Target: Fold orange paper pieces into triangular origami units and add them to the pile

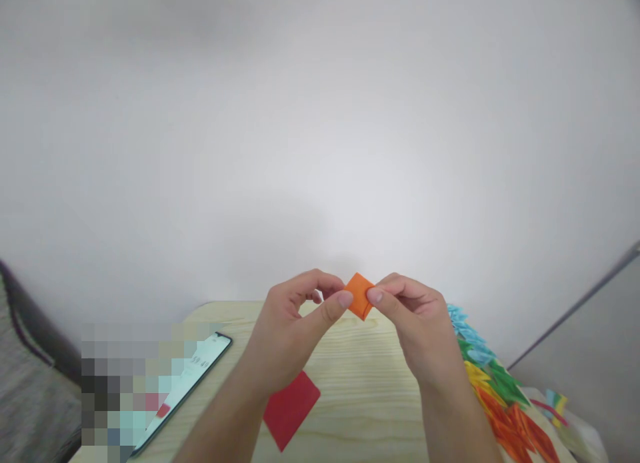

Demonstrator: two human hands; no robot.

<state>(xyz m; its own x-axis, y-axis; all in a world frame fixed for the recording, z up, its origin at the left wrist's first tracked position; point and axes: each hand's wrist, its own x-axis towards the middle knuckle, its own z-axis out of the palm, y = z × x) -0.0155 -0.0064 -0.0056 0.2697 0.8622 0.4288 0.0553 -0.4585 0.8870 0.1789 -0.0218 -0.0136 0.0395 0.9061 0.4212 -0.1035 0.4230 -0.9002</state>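
Observation:
A small folded square of orange origami paper [359,294] is held up above the far part of the table, one corner pointing up. My left hand [305,330] pinches its left corner between thumb and forefinger. On the opposite corner, the thumb and forefinger of my right hand [417,323] are closed too. A layered fold edge shows near the paper's lower right side. Below my left wrist lies a red square of paper [293,410], partly covered by that forearm.
A phone [187,383] with a lit screen lies at the table's left, partly pixelated. Along the right edge, folded paper pieces in blue [473,336], green [505,383], yellow [479,376] and orange [517,430] are piled. Behind the wooden table [370,410] stands a white wall [320,130].

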